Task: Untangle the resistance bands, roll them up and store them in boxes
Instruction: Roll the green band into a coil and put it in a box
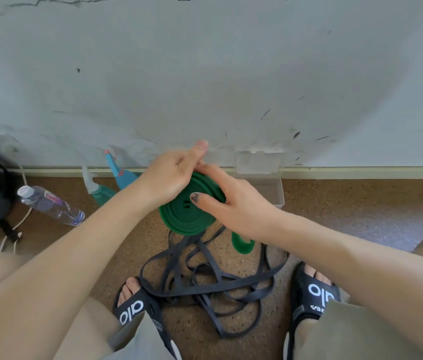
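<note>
Two bands (pixel 188 214), two spray bottles (pixel 120 175), one box (pixel 274 193)

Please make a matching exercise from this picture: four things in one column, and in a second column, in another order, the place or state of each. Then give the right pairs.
Things:
1. green band
2. dark bands
3. clear box
4. water bottle

States:
A. lying on its side on the floor, at the left
B. open, on the floor by the wall
C. coiled, held in both hands
D. tangled on the floor between the feet

Pairs: 1-C, 2-D, 3-B, 4-A

The left hand and right hand both hold the coil.
</note>
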Motion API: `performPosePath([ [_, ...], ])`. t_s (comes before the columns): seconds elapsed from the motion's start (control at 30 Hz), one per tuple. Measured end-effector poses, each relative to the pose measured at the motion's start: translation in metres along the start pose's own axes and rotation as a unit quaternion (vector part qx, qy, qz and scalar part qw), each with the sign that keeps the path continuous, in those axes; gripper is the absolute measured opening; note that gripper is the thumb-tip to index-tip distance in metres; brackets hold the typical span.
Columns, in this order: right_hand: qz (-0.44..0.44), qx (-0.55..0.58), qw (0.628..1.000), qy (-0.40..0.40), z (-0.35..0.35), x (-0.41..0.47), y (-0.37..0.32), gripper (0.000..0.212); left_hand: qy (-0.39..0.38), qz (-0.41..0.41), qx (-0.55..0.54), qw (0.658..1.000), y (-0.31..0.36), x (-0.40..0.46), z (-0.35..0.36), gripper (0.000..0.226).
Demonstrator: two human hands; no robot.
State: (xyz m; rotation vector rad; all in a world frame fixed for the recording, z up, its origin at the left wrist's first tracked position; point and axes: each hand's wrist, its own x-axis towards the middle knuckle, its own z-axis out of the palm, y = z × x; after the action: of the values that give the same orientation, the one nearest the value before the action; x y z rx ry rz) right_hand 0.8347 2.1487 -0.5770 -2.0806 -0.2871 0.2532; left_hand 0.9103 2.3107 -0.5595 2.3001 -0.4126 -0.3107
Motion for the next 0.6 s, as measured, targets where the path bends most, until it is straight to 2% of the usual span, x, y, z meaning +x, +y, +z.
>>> performPosePath([
  [0.03,0.002,-0.008,1.0,-0.012,-0.002,0.0,0.001,0.048,-0.007,0.024,0.02,0.999,-0.003,-0.002,0.003,0.085],
  [0.17,0.013,-0.006,0.999,-0.034,-0.012,0.006,0.003,0.051,0.045,0.059,0.045,0.996,-0.001,-0.003,0.005,0.069],
  [0.37,0.02,-0.025,0.999,-0.004,-0.033,0.015,-0.007,0.059,0.095,0.031,0.039,0.994,-0.003,0.001,-0.003,0.083],
  [0.53,0.038,-0.019,0.999,-0.01,-0.049,0.014,-0.012,0.027,0.123,0.01,0.025,0.992,-0.01,0.004,-0.011,0.085],
  [0.6,0.04,0.01,0.999,0.01,-0.042,0.01,-0.013,0.023,0.144,0.001,0.009,0.989,-0.011,0.005,-0.012,0.083],
])
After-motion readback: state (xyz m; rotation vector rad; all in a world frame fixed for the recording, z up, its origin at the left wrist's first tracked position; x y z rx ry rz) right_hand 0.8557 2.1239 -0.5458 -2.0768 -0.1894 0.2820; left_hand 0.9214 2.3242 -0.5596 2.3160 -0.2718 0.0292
